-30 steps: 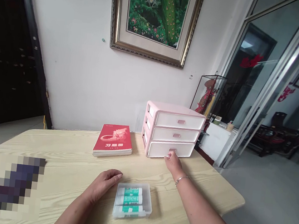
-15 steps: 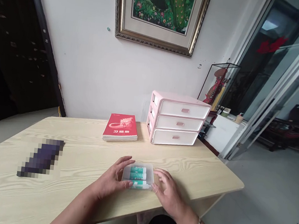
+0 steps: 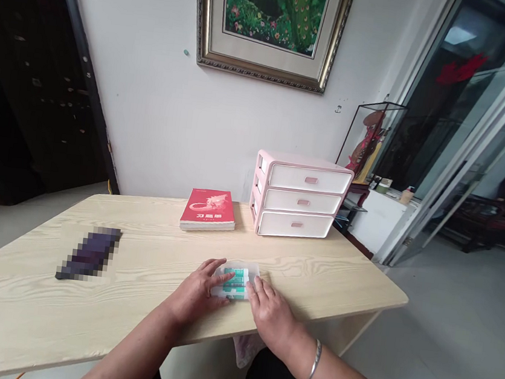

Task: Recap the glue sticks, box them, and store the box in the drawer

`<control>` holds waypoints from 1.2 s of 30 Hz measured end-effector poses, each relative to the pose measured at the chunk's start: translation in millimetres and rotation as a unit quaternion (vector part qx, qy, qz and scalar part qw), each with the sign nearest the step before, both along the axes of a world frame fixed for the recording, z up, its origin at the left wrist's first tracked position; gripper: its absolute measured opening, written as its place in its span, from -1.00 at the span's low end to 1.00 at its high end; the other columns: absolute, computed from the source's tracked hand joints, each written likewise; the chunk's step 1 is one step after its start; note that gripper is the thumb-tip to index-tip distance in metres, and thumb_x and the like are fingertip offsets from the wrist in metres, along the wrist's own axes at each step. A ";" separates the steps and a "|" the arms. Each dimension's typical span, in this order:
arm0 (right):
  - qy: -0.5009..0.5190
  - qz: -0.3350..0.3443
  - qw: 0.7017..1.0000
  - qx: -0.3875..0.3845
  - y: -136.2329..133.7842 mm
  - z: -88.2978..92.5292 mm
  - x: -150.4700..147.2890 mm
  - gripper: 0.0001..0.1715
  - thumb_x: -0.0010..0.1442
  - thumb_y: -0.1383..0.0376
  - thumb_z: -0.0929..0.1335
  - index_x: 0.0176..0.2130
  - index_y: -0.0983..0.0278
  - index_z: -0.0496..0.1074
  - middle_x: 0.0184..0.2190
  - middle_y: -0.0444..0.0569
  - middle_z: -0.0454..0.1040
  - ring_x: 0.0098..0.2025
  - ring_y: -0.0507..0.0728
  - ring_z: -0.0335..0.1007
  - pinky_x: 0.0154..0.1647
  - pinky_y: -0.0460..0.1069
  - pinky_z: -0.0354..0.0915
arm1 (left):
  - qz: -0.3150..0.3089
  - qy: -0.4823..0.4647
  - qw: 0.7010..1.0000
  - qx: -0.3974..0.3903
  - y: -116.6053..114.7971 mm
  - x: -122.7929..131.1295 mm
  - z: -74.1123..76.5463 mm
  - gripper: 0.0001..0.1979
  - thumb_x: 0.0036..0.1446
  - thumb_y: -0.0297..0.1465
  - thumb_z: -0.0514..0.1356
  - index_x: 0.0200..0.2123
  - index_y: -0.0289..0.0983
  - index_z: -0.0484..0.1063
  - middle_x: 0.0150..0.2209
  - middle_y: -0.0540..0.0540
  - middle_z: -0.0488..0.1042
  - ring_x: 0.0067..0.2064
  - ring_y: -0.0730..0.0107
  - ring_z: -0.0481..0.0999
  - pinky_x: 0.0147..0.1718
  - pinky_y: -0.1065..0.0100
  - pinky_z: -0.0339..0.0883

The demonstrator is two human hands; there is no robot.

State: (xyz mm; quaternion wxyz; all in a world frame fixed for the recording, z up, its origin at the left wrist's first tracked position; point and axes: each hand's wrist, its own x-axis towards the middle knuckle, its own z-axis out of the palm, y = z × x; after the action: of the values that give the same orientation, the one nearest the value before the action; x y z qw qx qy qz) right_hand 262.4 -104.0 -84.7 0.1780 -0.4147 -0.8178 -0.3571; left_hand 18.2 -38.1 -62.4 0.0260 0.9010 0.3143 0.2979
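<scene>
Gripping from both sides, my left hand (image 3: pixel 197 293) and right hand (image 3: pixel 271 313) close on the clear plastic box (image 3: pixel 237 279) of green-labelled glue sticks (image 3: pixel 236 283). Left fingers curl over its near-left edge; right fingers lie flat over its right end. I record the box resting on the wooden table (image 3: pixel 135 261), well in front of the pink drawer unit (image 3: pixel 300 195). Left of that unit, just beside it, lies a red book (image 3: pixel 209 210). A bracelet (image 3: pixel 312 366) circles the right wrist.
</scene>
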 end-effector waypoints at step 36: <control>0.023 -0.124 0.985 -0.116 22.7 31.6 -32.5 -0.55 0.15 0.52 0.27 0.05 0.45 0.38 -0.19 0.40 0.49 -0.27 0.34 0.47 -0.37 0.17 0.39 | 0.087 0.061 0.994 0.034 -12.3 16.2 6.5 -0.47 0.20 -0.09 0.20 0.17 -0.21 0.42 0.21 -0.33 0.35 0.21 -0.08 0.35 0.13 -0.04 0.34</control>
State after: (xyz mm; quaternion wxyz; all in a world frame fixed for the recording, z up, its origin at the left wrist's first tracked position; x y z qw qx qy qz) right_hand 229.9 -81.3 -53.1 0.1017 -0.5384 -0.7918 -0.2698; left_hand 34.4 -50.4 -56.0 -0.0498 0.8872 0.3817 0.2543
